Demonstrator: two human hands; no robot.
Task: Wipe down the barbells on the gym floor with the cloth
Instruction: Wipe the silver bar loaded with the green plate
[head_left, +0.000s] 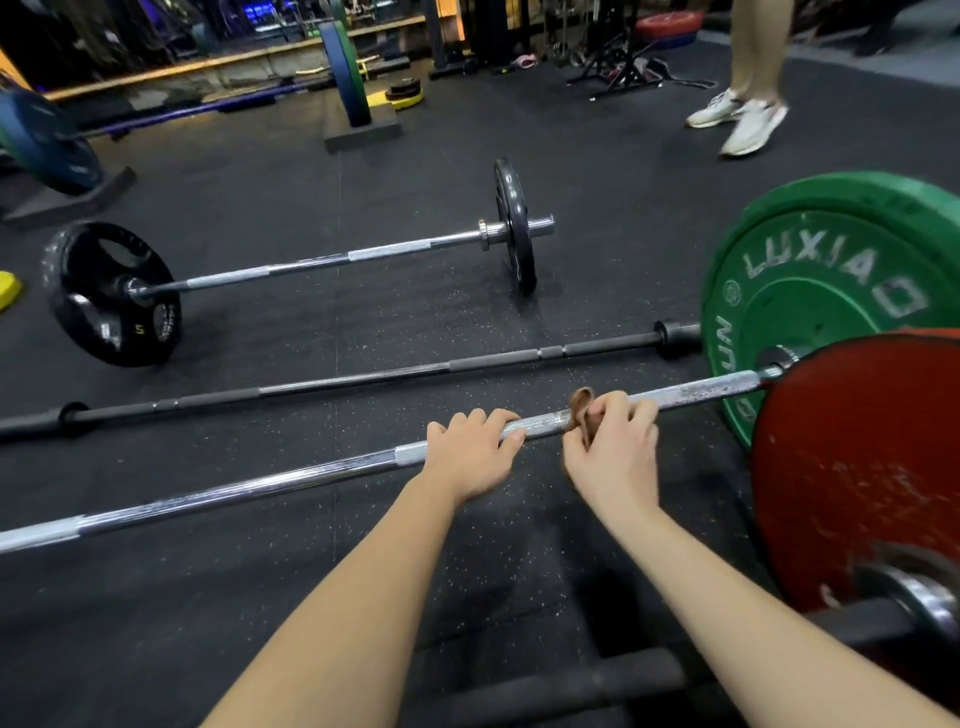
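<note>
Head view. The left hand (475, 449) rests over the nearest barbell (291, 480), a chrome shaft lying on the gym floor (363, 571); its grip is curled loosely over the knurled section, steadying the bar. Just beside it, the right hand (613, 441) has its grip pressed together on a small brown cloth (581, 408), which is folded around the same shaft. Toward the right, the shaft runs on to a red plate (857, 467), with a green plate (831, 291) behind it.

To do this step well, the cloth probably should wrap the shaft fully and travel along it in long strokes while the left hand keeps the bar from rolling; rotating the bar would likely bring its underside into reach.

Room for moving: rightward travel ends soon at the red plate's collar, whereas the shaft to the left is open for a long stretch. A black barbell (363, 379) lies near and roughly parallel, and a third barbell with black plates (311, 265) lies farther off. A person's white shoes (737, 122) stand well apart at the upper right.
</note>
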